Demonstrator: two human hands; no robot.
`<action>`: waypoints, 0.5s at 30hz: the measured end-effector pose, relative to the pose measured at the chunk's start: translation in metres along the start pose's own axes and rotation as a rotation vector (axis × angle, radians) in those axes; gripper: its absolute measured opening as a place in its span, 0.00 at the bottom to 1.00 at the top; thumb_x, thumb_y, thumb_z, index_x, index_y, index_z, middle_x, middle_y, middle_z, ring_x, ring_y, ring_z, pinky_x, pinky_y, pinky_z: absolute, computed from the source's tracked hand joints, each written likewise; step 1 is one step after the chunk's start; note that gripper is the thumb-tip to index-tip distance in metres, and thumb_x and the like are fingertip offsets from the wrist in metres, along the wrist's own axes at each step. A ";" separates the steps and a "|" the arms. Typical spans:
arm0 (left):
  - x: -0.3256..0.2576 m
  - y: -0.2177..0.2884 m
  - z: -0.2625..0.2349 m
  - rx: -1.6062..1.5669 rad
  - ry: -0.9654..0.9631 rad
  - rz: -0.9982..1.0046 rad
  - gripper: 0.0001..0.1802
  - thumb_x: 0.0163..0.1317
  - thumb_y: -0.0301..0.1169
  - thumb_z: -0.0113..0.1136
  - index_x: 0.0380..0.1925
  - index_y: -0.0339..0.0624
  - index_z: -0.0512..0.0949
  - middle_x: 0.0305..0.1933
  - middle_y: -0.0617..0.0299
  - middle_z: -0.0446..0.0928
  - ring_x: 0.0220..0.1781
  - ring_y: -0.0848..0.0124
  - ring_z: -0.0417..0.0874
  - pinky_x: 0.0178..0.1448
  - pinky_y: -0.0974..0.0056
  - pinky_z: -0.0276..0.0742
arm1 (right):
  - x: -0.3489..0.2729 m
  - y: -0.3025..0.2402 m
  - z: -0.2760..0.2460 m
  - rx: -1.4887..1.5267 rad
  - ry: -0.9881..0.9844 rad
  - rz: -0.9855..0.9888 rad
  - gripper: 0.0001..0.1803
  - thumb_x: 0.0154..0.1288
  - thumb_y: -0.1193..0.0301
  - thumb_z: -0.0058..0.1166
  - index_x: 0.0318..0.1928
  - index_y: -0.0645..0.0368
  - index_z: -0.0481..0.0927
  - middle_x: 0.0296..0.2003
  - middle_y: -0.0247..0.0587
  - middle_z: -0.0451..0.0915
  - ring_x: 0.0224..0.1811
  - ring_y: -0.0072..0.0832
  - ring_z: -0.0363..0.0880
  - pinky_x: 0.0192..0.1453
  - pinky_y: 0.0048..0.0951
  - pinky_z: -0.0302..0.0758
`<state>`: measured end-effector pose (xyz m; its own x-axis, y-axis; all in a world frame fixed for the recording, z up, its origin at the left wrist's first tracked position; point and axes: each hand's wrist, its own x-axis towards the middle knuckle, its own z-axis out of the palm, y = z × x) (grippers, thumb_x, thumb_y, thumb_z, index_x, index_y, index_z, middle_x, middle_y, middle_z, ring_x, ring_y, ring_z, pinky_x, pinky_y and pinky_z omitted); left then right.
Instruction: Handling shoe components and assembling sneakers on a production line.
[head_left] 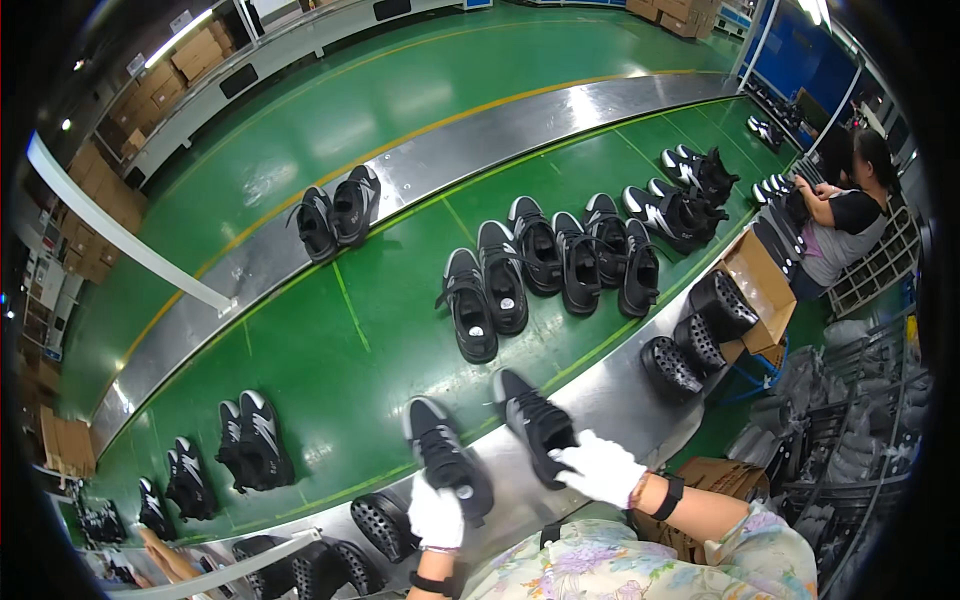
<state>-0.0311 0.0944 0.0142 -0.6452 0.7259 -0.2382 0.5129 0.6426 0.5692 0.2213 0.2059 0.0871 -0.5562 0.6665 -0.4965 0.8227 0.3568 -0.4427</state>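
Observation:
Two black-and-grey sneakers lie side by side before me, over the near metal edge of a green conveyor belt (400, 360), toes pointing away. My left hand (437, 514), in a white glove, grips the left sneaker (437, 445) low on its outer side near the heel; part of the fingers is hidden. The heel and collar of the right sneaker (535, 420) are held by my white-gloved right hand (602, 470), its fingertips at the opening. A round white sticker shows inside the left sneaker. Black bands circle both wrists.
Several more sneakers (540, 245) stand on the belt, with one pair (335, 212) on the far metal rail. Black perforated clogs (382, 525) sit along the near ledge. Right of me are a cardboard box (760, 285), a seated co-worker (860, 220) and a wire rack (845, 450).

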 end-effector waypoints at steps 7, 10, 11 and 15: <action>0.134 -0.050 -0.055 -0.016 0.121 -0.040 0.28 0.63 0.37 0.57 0.60 0.32 0.72 0.51 0.38 0.80 0.54 0.44 0.81 0.61 0.48 0.73 | 0.159 -0.102 0.040 0.261 0.224 -0.323 0.17 0.67 0.60 0.55 0.49 0.55 0.75 0.47 0.55 0.75 0.46 0.54 0.79 0.48 0.51 0.78; 0.177 -0.069 -0.070 -0.034 0.094 -0.152 0.31 0.60 0.33 0.60 0.64 0.32 0.69 0.56 0.40 0.78 0.56 0.45 0.79 0.64 0.51 0.72 | 0.189 -0.114 0.029 0.254 0.470 -0.461 0.17 0.65 0.61 0.58 0.47 0.57 0.74 0.46 0.53 0.74 0.43 0.52 0.79 0.47 0.52 0.77; 0.179 -0.064 -0.071 0.181 0.379 -0.033 0.31 0.60 0.32 0.60 0.64 0.33 0.69 0.57 0.40 0.77 0.57 0.45 0.78 0.65 0.50 0.71 | 0.190 -0.099 0.008 0.121 0.497 -0.401 0.19 0.64 0.60 0.58 0.50 0.57 0.74 0.47 0.54 0.73 0.45 0.51 0.79 0.47 0.51 0.77; 0.153 0.042 -0.078 -0.127 0.514 0.218 0.22 0.61 0.28 0.59 0.57 0.36 0.77 0.56 0.44 0.79 0.57 0.47 0.79 0.66 0.49 0.72 | 0.200 -0.048 -0.060 -0.176 0.590 0.095 0.21 0.63 0.59 0.60 0.53 0.55 0.75 0.46 0.55 0.74 0.45 0.48 0.79 0.46 0.47 0.78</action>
<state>-0.1524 0.2134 0.0636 -0.7409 0.6055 0.2906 0.6134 0.4338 0.6600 0.0778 0.3614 0.0534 -0.3620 0.9321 -0.0089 0.9004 0.3472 -0.2620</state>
